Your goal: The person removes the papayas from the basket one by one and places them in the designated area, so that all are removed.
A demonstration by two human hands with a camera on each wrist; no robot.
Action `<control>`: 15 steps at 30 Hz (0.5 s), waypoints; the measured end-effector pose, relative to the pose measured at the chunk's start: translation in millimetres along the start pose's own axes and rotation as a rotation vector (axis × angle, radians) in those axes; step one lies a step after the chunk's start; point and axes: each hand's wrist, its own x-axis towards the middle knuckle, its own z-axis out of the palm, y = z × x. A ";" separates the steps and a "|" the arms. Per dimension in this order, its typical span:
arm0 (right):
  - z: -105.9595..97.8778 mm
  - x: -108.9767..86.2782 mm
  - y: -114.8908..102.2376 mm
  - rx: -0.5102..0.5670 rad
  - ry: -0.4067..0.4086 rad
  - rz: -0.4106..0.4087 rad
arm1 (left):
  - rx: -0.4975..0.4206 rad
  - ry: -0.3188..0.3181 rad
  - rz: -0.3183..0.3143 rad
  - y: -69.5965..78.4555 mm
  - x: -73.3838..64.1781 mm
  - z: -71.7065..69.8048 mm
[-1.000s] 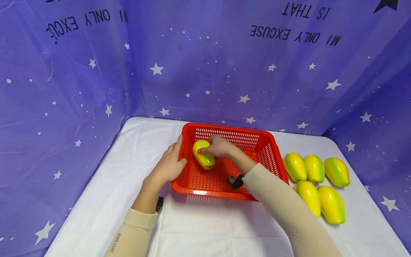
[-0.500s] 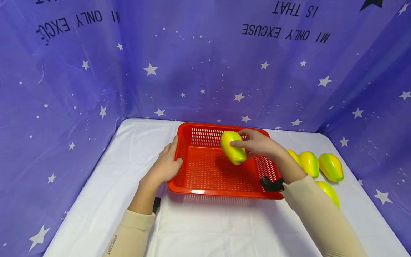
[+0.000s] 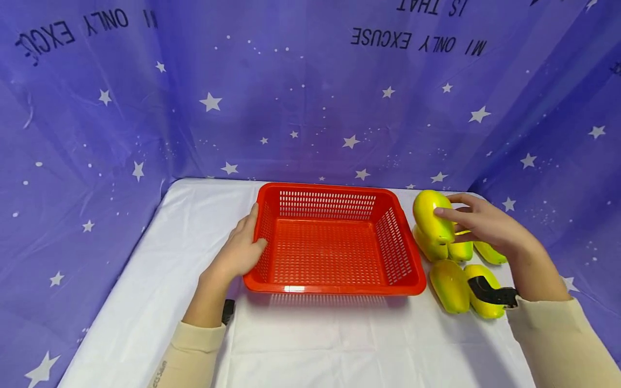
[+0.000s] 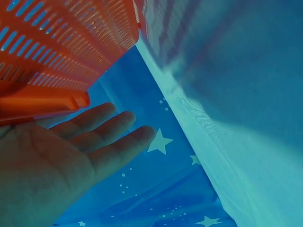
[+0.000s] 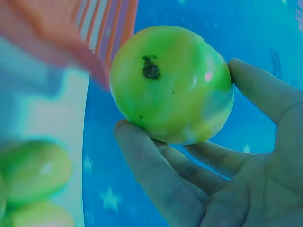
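My right hand (image 3: 485, 221) holds a glossy yellow-green mango (image 3: 433, 215) between thumb and fingers, to the right of the red basket. In the right wrist view, the mango's (image 5: 170, 85) dark-spotted end faces the camera. Below it, several similar mangoes (image 3: 448, 285) lie on the table, partly hidden by the held one and by my hand. At the basket's (image 3: 335, 288) left side, my left hand (image 3: 237, 250) rests with its thumb over the rim. Its fingers (image 4: 120, 149) stretch out straight beside the basket in the left wrist view. No fruit shows inside the basket.
A white cloth (image 3: 310, 345) covers the table. Purple star-printed curtains (image 3: 291, 97) rise behind it and on both sides. Black camera mounts sit at both wrists; the right mount (image 3: 490, 293) hangs over the nearer mangoes.
My right hand has lifted the mango from inside the basket and carried it right, past the rim and over the other mangoes. My left hand stays at the basket's left side.
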 end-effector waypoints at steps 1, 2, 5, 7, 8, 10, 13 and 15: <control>-5.1 -3.1 5.4 -0.011 0.007 0.009 | -0.001 -0.003 -0.006 -0.9 -0.8 -0.3; -9.9 -5.9 11.1 -0.022 0.013 0.019 | -0.003 -0.003 -0.010 -1.6 -1.5 -0.9; -22.3 -12.4 29.3 -0.047 0.027 0.050 | 0.002 0.009 -0.007 -3.5 -1.9 -4.1; -28.8 -15.6 42.0 -0.049 0.033 0.064 | 0.005 0.025 0.004 -4.0 -1.1 -6.9; -31.7 -16.7 48.5 -0.048 0.036 0.071 | 0.008 0.032 0.010 -4.0 -0.8 -8.3; -37.4 -19.2 61.1 -0.043 0.034 0.082 | 0.012 0.034 0.010 -4.4 -0.5 -10.2; -45.7 -22.8 77.9 -0.042 0.039 0.110 | 0.012 0.026 -0.003 -5.5 -1.6 -11.8; -51.0 -25.1 88.1 -0.045 0.053 0.133 | 0.012 0.022 -0.012 -6.9 -2.6 -12.3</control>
